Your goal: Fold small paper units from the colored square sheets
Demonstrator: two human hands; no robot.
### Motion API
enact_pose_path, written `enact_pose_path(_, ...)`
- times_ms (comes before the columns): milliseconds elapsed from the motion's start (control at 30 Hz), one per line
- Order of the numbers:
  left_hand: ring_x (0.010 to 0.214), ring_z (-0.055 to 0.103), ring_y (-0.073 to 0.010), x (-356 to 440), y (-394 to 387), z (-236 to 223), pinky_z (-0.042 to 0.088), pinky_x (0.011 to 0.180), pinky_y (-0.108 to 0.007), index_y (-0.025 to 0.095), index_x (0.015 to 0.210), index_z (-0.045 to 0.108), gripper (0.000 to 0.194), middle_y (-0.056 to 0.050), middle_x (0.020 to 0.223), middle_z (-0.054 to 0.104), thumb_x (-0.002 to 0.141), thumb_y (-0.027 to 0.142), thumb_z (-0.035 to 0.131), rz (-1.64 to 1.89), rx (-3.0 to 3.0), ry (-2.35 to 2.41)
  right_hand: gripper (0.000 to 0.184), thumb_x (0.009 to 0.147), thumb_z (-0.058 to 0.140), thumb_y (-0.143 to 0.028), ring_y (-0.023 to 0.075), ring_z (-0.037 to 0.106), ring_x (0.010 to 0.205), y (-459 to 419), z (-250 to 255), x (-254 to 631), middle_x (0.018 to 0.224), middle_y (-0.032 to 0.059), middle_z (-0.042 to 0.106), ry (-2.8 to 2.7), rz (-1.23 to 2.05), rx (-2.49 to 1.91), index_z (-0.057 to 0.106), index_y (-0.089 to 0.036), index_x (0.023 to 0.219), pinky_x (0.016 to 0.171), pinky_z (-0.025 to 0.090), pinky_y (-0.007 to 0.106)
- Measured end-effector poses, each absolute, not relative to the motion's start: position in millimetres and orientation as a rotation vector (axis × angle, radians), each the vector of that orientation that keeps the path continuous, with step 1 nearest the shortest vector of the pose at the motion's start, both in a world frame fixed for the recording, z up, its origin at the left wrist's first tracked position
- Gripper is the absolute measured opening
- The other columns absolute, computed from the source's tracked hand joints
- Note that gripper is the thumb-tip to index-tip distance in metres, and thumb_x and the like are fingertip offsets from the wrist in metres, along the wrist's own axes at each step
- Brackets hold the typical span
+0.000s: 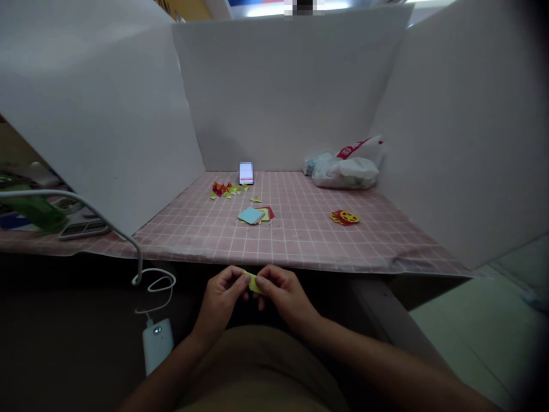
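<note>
Below the table's near edge, both my hands meet over my lap and pinch one small folded yellow-green paper (254, 282). My left hand (221, 300) grips its left end with closed fingers. My right hand (283, 294) grips its right end, fingers also closed. On the pink checked tablecloth (300, 240) lie a small stack of coloured paper squares (256, 215), blue on top, and a row of several small folded red and yellow paper pieces (227, 189).
A phone (246, 172) leans against the white back board. A white plastic bag (347, 167) sits at the back right. A red-and-yellow paper cutout (344, 217) lies right of centre. A white power bank (158, 344) with its cable rests by my left forearm.
</note>
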State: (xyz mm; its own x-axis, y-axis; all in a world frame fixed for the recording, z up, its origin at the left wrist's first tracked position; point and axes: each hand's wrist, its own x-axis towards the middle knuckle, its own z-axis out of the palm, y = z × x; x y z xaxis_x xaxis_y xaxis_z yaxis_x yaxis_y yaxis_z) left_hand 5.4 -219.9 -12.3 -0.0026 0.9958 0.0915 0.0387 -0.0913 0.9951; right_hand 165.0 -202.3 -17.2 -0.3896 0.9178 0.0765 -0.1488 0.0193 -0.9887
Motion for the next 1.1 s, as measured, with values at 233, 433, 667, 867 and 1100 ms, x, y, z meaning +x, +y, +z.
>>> enact_pose_path(233,0.057,0.055,-0.0117,3.1,-220.0,-12.5,0.043,0.060,-0.022,0.016,0.081,0.067,0.021,0.003,0.058,0.059,0.082,0.037,0.068,1.296,1.272,1.259,0.025,0.086,0.060,-0.039,0.0096,0.053,0.048,-203.2,-19.2,164.2,0.065,-0.0015,0.059,-1.412,1.539,-0.871,0.057,-0.017,0.075,0.051,0.039,0.023)
enact_pose_path(433,0.060,0.057,-0.0124,-0.2,-221.2,-10.0,0.045,0.062,-0.023,0.016,0.079,0.067,0.024,0.000,0.068,0.064,0.085,0.040,0.063,1.333,1.290,1.289,0.020,0.091,0.054,-0.031,0.0122,0.052,0.053,-203.4,-18.9,168.1,0.060,-0.0018,0.055,-1.680,1.139,-0.969,0.059,-0.019,0.076,0.054,0.038,0.025)
enact_pose_path(667,0.060,0.057,-0.0146,-2.9,-223.0,1.3,0.044,0.061,-0.024,0.016,0.073,0.068,0.021,0.000,0.061,0.063,0.078,0.036,0.067,1.239,1.376,1.386,0.019,0.092,0.052,-0.022,0.0137,0.051,0.059,-202.5,-16.2,171.3,0.066,0.0004,0.057,-1.895,0.803,-0.897,0.059,-0.020,0.075,0.059,0.037,0.027)
enact_pose_path(867,0.059,0.057,-0.0141,-6.4,-222.4,-5.4,0.044,0.062,-0.024,0.017,0.070,0.065,0.021,0.001,0.060,0.061,0.079,0.035,0.066,1.232,1.364,1.344,0.019,0.091,0.054,-0.026,0.0131,0.051,0.056,-201.6,-18.4,170.5,0.062,-0.0007,0.056,-1.814,0.987,-0.928,0.059,-0.020,0.073,0.055,0.037,0.026)
enact_pose_path(1100,0.063,0.061,-0.0149,-7.3,-221.8,-8.8,0.047,0.063,-0.025,0.016,0.084,0.071,0.022,-0.001,0.069,0.067,0.076,0.037,0.072,1.220,1.322,1.318,0.020,0.087,0.056,-0.033,0.0104,0.052,0.049,-199.2,-21.0,167.8,0.063,-0.0017,0.057,-1.569,1.388,-0.955,0.056,-0.019,0.072,0.048,0.038,0.023)
